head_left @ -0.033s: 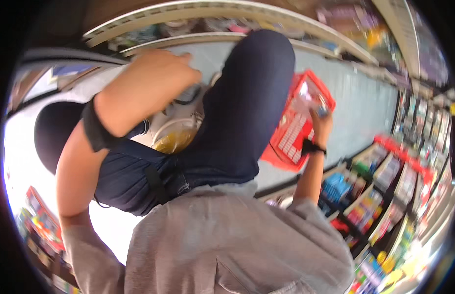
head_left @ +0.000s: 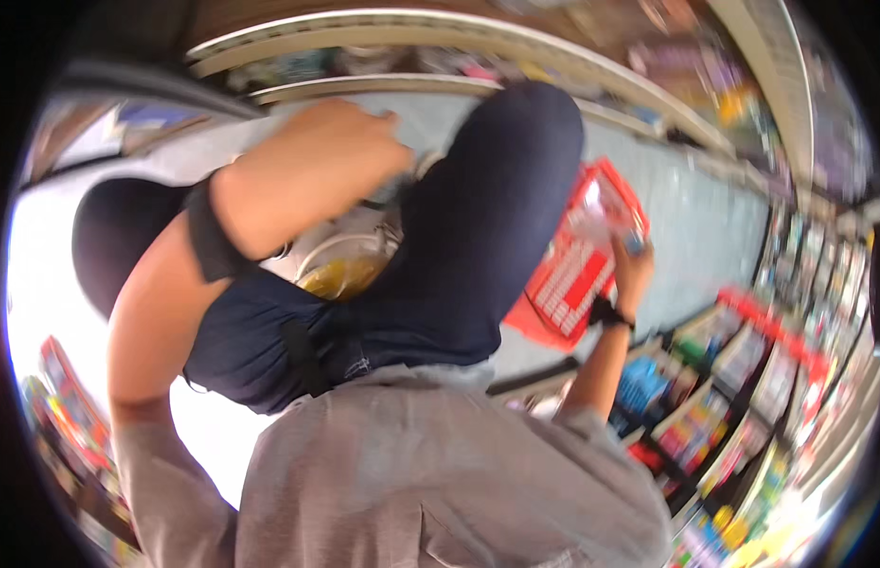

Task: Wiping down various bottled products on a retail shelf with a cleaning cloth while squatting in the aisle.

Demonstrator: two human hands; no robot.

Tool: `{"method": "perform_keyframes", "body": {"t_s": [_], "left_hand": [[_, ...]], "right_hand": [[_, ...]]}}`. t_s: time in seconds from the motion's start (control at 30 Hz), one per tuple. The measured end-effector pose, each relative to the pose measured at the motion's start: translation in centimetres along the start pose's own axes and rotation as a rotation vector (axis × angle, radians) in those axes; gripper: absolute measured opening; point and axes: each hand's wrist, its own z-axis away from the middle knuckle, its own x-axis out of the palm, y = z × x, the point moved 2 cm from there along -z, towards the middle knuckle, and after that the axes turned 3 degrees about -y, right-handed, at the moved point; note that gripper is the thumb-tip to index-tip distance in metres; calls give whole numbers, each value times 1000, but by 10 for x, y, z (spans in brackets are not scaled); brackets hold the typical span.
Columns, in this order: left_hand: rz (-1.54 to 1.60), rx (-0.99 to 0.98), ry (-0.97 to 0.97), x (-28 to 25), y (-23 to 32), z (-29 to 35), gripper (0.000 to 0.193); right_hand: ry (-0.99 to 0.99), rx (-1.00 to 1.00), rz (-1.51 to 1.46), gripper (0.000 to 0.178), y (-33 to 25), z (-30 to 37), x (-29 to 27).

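My left hand [head_left: 350, 147] is above the floor to the left of my raised knee, knuckles up. Its fingers look curled under, and anything in them is hidden and blurred. Just below it is a pale bag or container with a light rim and yellow contents [head_left: 340, 275]. To the right of the knee a red plastic shopping basket [head_left: 553, 327] rests on the floor, with white and clear packages inside. My right hand [head_left: 634, 270] is at the basket's right side, fingers closed around a small blue-grey item [head_left: 634, 241] whose kind I cannot make out.
A low metal shelf [head_left: 364, 80] with goods runs along the far side. At right stand slanted display bins [head_left: 676, 417] of colourful packages, edged with a red strip. Grey floor [head_left: 705, 218] lies beyond the basket. More goods [head_left: 71, 407] show at the left edge.
The whole view has shifted slightly, so knee, basket and both hands appear a little lower and further right. Both hands keep much the same pose.
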Motion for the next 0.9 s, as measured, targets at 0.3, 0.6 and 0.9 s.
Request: {"method": "perform_keyframes", "body": {"t_s": [0.3, 0.6, 0.9], "left_hand": [[-87, -315, -555, 46, 31, -63, 27], [-215, -405, -812, 45, 55, -78, 35], [-173, -384, -983, 48, 49, -84, 38]], "right_hand": [[364, -520, -228, 68, -204, 50, -164], [327, -1568, -21, 58, -493, 64, -56], [470, -1440, 119, 39, -614, 14, 24]]}}
